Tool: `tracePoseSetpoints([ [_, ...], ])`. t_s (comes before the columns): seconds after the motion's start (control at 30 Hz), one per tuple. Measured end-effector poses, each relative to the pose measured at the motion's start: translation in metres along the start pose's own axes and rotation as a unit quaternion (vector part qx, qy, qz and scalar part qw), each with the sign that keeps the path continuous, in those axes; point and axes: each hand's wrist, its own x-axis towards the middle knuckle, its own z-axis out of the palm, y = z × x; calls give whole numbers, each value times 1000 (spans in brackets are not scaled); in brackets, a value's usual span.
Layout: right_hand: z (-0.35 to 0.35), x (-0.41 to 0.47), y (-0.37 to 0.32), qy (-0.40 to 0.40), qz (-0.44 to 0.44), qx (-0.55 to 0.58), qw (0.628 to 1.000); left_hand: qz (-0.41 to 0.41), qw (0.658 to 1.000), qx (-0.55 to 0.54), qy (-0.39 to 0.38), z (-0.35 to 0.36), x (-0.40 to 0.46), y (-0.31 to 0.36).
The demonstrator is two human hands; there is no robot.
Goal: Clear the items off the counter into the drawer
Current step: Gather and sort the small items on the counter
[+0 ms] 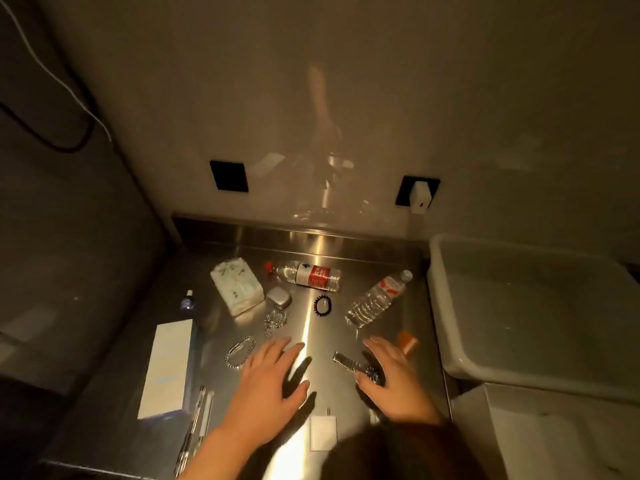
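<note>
- The counter [311, 244] is brushed steel with a raised lip at its back edge, streaked by a bright glare down its middle.
- The left hand [268, 386] hovers low over the counter's front middle, fingers straight and spread, gripping nothing.
- The right hand [391, 375] lies toward the front right, fingers relaxed and slightly bent, thumb at a metal watch [349, 362]; whether it pinches the watch I cannot tell.
- The watch has a silver link band running out to the left of that hand; its dial end is partly hidden under the thumb.
- Near the back edge lies a clear bottle with a red label [306, 276] and red cap, on its side.
- Toward the back right corner a second clear bottle [379, 299], ribbed, white-capped, lies slanted.
- Between the two bottles sits a black coiled hair tie [322, 305].
- Toward the back left lies a white tissue pack [236, 286], and just beside it a small silver case [278, 298].
- In front of the case lie a tangled silver chain [275, 322] and a silver bracelet [239, 351], the bracelet just beside the left hand's fingers.
- Along the left edge lie a long white box [168, 368] and a small dark bottle [188, 301].
- At the front edge lie two pens [197, 424] and a white charger [322, 433].
- By the right edge sits a small orange object [408, 342], beside the right hand.
- A grey plastic tub [446, 306] stands off the right edge.
</note>
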Motion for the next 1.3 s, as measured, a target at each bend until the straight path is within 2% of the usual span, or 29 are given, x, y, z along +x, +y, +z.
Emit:
tracePoseSetpoints([
  [0.1, 17, 6, 15, -38, 32, -48, 998, 0, 999, 23, -40, 17, -3, -8],
  [0.23, 42, 8, 30, -44, 52, -68, 995, -17, 996, 43, -74, 42, -19, -22],
  [0.43, 61, 13, 38, -96, 90, -87, 987, -15, 991, 62, -117, 67, -40, -31],
  [0.63, 72, 5, 37, -94, 43, -150, 983, -44, 985, 65, -151, 71, -49, -42],
  [0.9, 78, 2, 29, -106, 41, -158, 981, -64, 983, 72, -154, 65, -51, -63],
  [1.3, 97, -5, 22, -157, 34, -153, 975, -84, 988, 70, -107, 58, -55, -79],
])
